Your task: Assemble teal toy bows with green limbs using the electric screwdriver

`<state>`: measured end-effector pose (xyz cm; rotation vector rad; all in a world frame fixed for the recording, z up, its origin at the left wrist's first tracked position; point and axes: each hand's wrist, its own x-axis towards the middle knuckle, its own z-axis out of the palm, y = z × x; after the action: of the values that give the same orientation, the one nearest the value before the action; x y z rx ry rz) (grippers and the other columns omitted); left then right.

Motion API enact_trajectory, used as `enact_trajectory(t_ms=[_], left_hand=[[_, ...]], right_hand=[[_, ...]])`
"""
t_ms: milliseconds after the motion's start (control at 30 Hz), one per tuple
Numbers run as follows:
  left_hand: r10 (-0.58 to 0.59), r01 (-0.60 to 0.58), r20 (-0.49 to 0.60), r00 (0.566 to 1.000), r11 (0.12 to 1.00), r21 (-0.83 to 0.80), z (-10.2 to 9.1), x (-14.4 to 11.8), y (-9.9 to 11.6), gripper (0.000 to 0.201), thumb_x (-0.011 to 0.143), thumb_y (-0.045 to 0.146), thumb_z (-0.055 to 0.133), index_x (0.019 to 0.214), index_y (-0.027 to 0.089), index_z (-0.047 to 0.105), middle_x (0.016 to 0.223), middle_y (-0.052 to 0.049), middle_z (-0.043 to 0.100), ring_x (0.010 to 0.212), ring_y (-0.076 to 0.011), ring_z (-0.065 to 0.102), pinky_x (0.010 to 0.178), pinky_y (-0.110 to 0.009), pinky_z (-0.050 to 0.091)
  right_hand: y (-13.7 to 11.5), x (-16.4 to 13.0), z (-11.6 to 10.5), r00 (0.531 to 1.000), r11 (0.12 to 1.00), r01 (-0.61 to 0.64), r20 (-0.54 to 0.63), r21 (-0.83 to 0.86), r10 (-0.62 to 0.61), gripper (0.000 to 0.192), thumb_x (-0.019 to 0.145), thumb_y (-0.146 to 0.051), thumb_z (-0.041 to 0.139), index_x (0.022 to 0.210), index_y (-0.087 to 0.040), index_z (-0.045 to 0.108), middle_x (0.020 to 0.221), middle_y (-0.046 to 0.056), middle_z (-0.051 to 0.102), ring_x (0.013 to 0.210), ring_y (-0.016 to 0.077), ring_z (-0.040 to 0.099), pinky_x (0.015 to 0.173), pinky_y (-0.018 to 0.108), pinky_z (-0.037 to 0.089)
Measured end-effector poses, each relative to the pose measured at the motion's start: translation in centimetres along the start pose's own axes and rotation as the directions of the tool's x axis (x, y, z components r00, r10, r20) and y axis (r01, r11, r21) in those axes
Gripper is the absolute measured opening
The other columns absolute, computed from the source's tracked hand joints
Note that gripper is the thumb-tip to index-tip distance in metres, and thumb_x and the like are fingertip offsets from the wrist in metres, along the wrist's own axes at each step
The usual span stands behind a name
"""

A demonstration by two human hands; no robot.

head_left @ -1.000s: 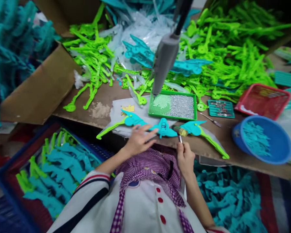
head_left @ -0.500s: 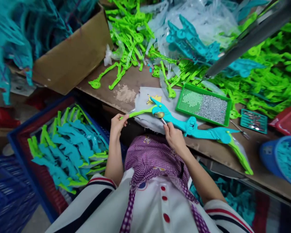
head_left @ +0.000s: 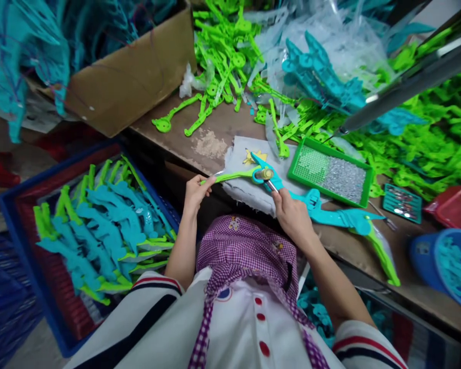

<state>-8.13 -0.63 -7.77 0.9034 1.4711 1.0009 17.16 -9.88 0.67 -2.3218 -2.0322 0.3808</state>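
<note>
To the left of the left hand (head_left: pixel 195 190) and lower down, a blue crate (head_left: pixel 30 287) holds teal-and-green pieces laid in rows, within easy reach off the table edge. Beyond both hands, loose green arms (head_left: pixel 223 77) pile across the wooden table (head_left: pixel 223 125), with a green tray (head_left: pixel 330 171) of tiny silvery bits just past the right hand (head_left: pixel 292 215). Between the hands lies the teal toy assembly (head_left: pixel 322 212) on a grey cloth (head_left: pixel 242 174), apparently padding the work. The left hand pinches the tip of the assembly's green arm (head_left: pixel 230 177), seemingly to steady it. The right hand is closed round a small screwdriver (head_left: pixel 269 179), its tip at the teal joint. Its fingertips are hidden, and the tray's contents are too fine to identify.
</note>
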Motion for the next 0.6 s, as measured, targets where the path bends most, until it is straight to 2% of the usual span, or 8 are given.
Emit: enact_trajectory(t_ms=[67,100,233,300,433,533,600], left_hand=[[0.013,-0.014,-0.001,1.000,1.000,-0.007,0.1,-0.1,0.0,0.032,0.067,0.040,0.079,0.062,0.017,0.056,0.046,0.004,0.055,0.037,-0.0054,0.044,0.039,-0.017,0.032],[0.019,-0.019,-0.005,1.000,1.000,-0.011,0.1,-0.1,0.0,0.033,0.067,0.040,0.080,0.062,0.017,0.056,0.045,0.004,0.055,0.037,-0.0054,0.044,0.039,-0.017,0.032],[0.032,-0.032,0.004,0.999,0.999,-0.023,0.1,-0.3,-0.2,0.034,0.067,0.042,0.080,0.063,0.017,0.057,0.046,0.004,0.056,0.038,-0.0057,0.045,0.039,-0.017,0.032],[0.044,-0.044,0.016,0.999,0.999,-0.029,0.1,-0.3,-0.3,0.035,0.067,0.043,0.080,0.064,0.017,0.057,0.047,0.003,0.057,0.038,-0.0060,0.046,0.039,-0.017,0.033],[0.054,-0.054,0.010,0.998,0.998,-0.029,0.1,-0.3,-0.5,0.037,0.066,0.045,0.081,0.064,0.017,0.057,0.048,0.003,0.057,0.040,-0.0064,0.047,0.040,-0.018,0.034],[0.047,-0.047,0.010,0.999,0.999,0.008,0.1,-0.4,-0.3,0.038,0.067,0.047,0.081,0.065,0.017,0.058,0.048,0.003,0.058,0.040,-0.0066,0.047,0.041,-0.018,0.034],[0.037,-0.038,0.014,0.999,0.999,0.035,0.1,-0.5,-0.2,0.039,0.067,0.049,0.081,0.066,0.017,0.058,0.049,0.003,0.058,0.040,-0.0071,0.047,0.041,-0.018,0.035]], right_hand=[[-0.7,0.7,-0.1,0.998,0.999,0.043,-0.048,0.007,-0.043,0.051,0.105,-0.050,0.016,0.105,-0.019,0.056,0.066,0.006,0.063,0.053,0.0177,0.050,0.057,0.030,0.022],[-1.1,1.2,-0.1,0.998,0.999,0.050,-0.035,-0.015,-0.050,0.051,0.105,-0.050,0.017,0.106,-0.018,0.056,0.067,0.007,0.064,0.054,0.0184,0.052,0.057,0.030,0.024],[-2.2,2.6,-0.2,0.993,0.984,0.057,0.108,-0.171,-0.039,0.049,0.106,-0.048,0.022,0.110,-0.014,0.057,0.069,0.011,0.066,0.059,0.0224,0.059,0.059,0.031,0.028],[-2.9,2.6,-0.9,0.990,0.980,0.083,0.127,-0.180,-0.060,0.049,0.106,-0.047,0.021,0.112,-0.014,0.056,0.072,0.012,0.067,0.061,0.0232,0.061,0.059,0.031,0.029],[-5.5,2.2,-1.4,0.984,0.986,0.155,0.100,-0.061,-0.149,0.048,0.106,-0.048,0.020,0.113,-0.017,0.056,0.077,0.011,0.068,0.066,0.0227,0.063,0.061,0.029,0.031],[-6.6,2.7,0.0,0.971,0.986,0.164,0.175,-0.006,-0.161,0.041,0.106,-0.045,0.026,0.110,-0.017,0.056,0.078,0.011,0.068,0.067,0.0225,0.064,0.062,0.030,0.033],[-6.1,3.2,0.9,0.962,0.982,0.155,0.209,0.107,-0.174,0.037,0.105,-0.045,0.030,0.102,-0.019,0.057,0.076,0.009,0.066,0.068,0.0218,0.063,0.063,0.030,0.035]])
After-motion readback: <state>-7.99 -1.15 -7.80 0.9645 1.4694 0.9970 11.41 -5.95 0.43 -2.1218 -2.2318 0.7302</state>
